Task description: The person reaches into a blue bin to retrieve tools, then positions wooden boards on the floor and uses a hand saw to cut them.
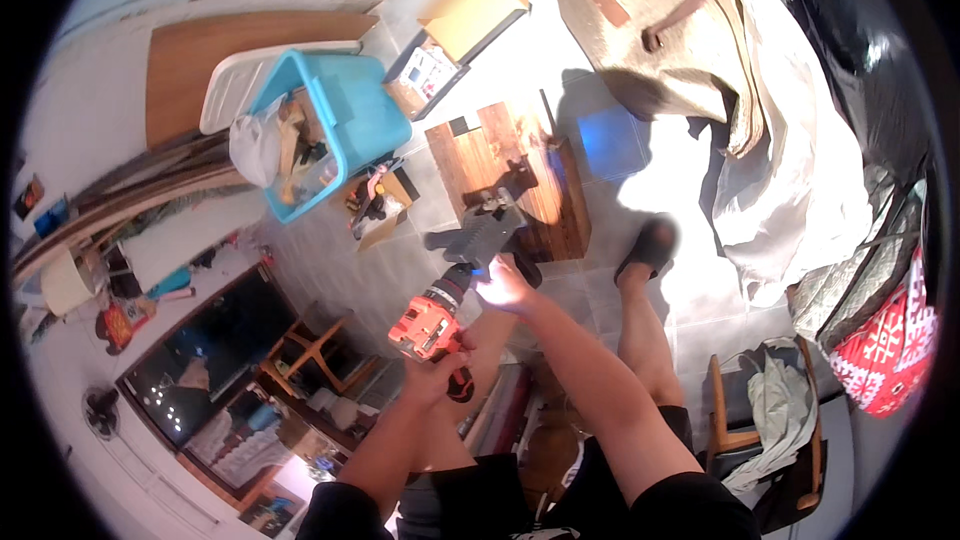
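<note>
My left hand [433, 372] is closed round the handle of a red and black cordless drill [420, 323], pointed forward and up. My right hand [506, 285] is closed on a dark grey blocky piece [478, 232] at the drill's front, with a small blue spot by the fingers; whether it is fixed to the drill I cannot tell. Beyond it a wooden board of mixed brown strips [572, 205] rests on the tiled floor, with a shadow across it. My sandalled feet [650, 245] stand either side of my hands, the left one mostly hidden.
A blue tub [365, 90] of odds and ends, an open cardboard box [470, 10] and a small box of tools [380, 205] stand ahead-left. A large beige bag [640, 50] and white sacking [770, 210] fill the right. Wooden chairs [725, 430] flank me; shelves line the left.
</note>
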A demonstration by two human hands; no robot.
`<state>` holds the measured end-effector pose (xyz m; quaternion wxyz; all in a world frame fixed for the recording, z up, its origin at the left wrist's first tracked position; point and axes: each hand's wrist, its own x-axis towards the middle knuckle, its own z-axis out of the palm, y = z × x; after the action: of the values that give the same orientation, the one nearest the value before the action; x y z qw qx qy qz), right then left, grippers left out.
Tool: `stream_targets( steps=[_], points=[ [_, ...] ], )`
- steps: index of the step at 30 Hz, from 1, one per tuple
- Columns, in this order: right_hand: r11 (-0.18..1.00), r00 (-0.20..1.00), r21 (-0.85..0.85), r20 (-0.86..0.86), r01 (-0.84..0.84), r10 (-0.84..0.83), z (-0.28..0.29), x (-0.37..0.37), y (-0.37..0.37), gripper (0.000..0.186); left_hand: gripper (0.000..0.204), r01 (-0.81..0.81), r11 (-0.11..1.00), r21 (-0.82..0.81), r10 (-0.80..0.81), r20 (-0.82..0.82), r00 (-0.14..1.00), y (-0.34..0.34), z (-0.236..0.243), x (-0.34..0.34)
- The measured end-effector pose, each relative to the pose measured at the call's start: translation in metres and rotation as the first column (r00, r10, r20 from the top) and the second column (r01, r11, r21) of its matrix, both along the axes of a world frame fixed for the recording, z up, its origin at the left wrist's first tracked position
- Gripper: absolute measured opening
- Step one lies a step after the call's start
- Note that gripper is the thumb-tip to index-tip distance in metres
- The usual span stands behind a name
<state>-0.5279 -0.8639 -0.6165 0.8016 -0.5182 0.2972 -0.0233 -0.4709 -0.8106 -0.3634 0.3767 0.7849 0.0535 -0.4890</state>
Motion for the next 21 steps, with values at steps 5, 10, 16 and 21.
stream_targets(
  steps=[5,10,16,21],
  points=[
    [0.979,0.982,0.182,-0.150,-0.091,0.119,0.046,-0.002,0.020,0.064,0.036,-0.004,1.000,-0.012,0.005,0.149,0.989,0.019,0.049,0.016],
    [0.966,0.837,0.068,-0.487,-0.249,0.250,0.027,-0.054,0.043,0.051,0.033,0.073,0.994,-0.075,-0.060,0.159,0.985,0.051,0.042,0.043],
    [0.985,0.683,-0.092,-0.730,-0.148,0.035,-0.024,-0.094,0.030,0.039,0.032,-0.003,1.000,-0.022,0.006,0.160,0.987,0.087,0.005,0.071],
    [0.996,0.685,-0.078,-0.723,0.048,-0.090,-0.077,-0.091,0.055,0.041,0.026,0.065,0.997,-0.043,-0.061,0.105,0.993,0.103,-0.035,0.121]
  ],
)
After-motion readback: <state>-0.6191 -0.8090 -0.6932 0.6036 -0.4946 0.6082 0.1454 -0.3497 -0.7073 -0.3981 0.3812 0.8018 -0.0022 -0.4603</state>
